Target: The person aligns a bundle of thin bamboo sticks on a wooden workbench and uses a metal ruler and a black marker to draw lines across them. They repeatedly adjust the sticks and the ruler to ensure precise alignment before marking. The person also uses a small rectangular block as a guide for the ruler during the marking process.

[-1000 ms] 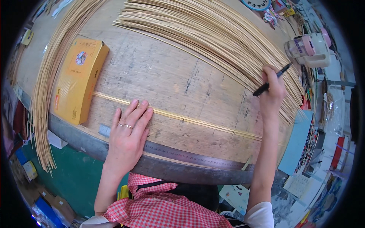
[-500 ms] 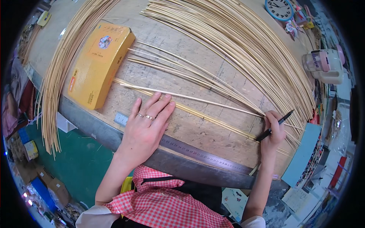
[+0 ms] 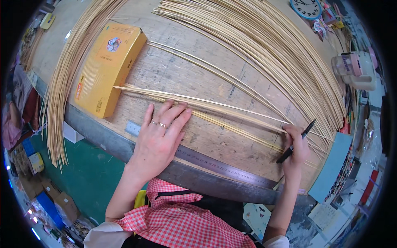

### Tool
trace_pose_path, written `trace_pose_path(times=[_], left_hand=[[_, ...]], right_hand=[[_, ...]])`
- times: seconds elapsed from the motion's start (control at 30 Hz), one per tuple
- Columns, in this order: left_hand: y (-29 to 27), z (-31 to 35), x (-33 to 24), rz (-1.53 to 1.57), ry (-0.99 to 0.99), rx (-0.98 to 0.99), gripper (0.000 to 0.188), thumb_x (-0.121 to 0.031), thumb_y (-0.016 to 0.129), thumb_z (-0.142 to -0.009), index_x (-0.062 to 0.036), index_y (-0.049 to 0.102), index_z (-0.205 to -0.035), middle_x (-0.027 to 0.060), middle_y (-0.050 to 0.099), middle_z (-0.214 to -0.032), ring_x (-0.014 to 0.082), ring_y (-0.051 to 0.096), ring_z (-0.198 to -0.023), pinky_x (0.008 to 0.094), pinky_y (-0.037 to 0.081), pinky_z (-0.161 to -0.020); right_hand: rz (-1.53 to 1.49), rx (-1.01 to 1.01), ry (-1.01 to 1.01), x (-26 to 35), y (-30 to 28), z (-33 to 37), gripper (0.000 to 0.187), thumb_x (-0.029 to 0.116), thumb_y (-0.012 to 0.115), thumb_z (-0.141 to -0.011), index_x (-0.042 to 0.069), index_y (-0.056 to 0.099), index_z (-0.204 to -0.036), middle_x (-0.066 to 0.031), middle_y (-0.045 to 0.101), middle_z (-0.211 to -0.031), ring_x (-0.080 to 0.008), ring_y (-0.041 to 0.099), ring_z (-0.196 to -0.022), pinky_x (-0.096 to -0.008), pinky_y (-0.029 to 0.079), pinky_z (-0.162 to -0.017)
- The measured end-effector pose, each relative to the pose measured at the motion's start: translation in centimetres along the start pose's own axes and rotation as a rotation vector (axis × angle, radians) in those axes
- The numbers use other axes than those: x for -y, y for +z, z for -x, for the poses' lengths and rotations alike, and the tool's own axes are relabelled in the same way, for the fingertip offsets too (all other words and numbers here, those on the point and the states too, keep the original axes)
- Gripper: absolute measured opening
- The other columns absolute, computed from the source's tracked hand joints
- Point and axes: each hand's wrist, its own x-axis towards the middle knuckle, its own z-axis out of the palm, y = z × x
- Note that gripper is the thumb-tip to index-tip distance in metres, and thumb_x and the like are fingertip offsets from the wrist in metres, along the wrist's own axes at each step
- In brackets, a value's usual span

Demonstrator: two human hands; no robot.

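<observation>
My left hand [image 3: 159, 136] lies palm down with its fingers stretched, the fingertips resting by thin bamboo sticks [image 3: 235, 129] that run lengthwise along the wooden board. A black pen [image 3: 286, 154] is gripped in my right hand [image 3: 297, 145], its pointed end up toward the far right. The same hand's fingertips pinch the right ends of a few pale sticks [image 3: 237, 108], whose left ends reach the yellow box [image 3: 111, 68]. Beyond these, a couple of loose sticks [image 3: 206, 66] slant across the board. A steel ruler [image 3: 219, 168] lies along the near edge, partly hidden under my left hand.
A large sheaf of bamboo sticks [image 3: 264, 41] covers the far right. Another bundle [image 3: 62, 91] hangs over the left edge. At right stand a blue-green block [image 3: 331, 167] and a pink-lidded jar [image 3: 346, 65]. A round blue clock [image 3: 306, 7] is at the far right.
Pale sticks have shifted toward me and left, their left ends now at the box by my left fingertips. Fewer loose sticks lie in the middle. My left hand has barely moved.
</observation>
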Motion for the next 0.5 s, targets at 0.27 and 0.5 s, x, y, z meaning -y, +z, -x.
trace_pose_path(times=[0.27, 0.5], left_hand=[[-0.1, 0.0, 0.0, 0.025, -0.014, 0.005, 0.062, 0.000, 0.071, -0.082, -0.0105, 0.056, -0.141, 0.0082, 0.051, -0.150, 0.0331, 0.042, -0.145, 0.0592, 0.029, -0.118], [0.0, 0.0, 0.0, 0.022, -0.015, -0.001, 0.063, 0.000, 0.071, -0.082, -0.0107, 0.056, -0.142, 0.0076, 0.051, -0.150, 0.0321, 0.042, -0.145, 0.0592, 0.029, -0.118]], right_hand=[[0.017, -0.106, 0.007, -2.5, 0.6, -1.5, 0.022, -0.012, 0.066, -0.084, -0.001, 0.067, -0.103, -0.0198, 0.071, -0.113, -0.0328, 0.070, -0.105, -0.0369, 0.055, -0.086], [0.031, -0.208, -0.122, -2.1, 0.1, 0.1, 0.032, -0.016, 0.071, -0.078, 0.001, 0.070, -0.106, -0.0167, 0.068, -0.097, -0.0298, 0.065, -0.084, -0.0331, 0.052, -0.075]])
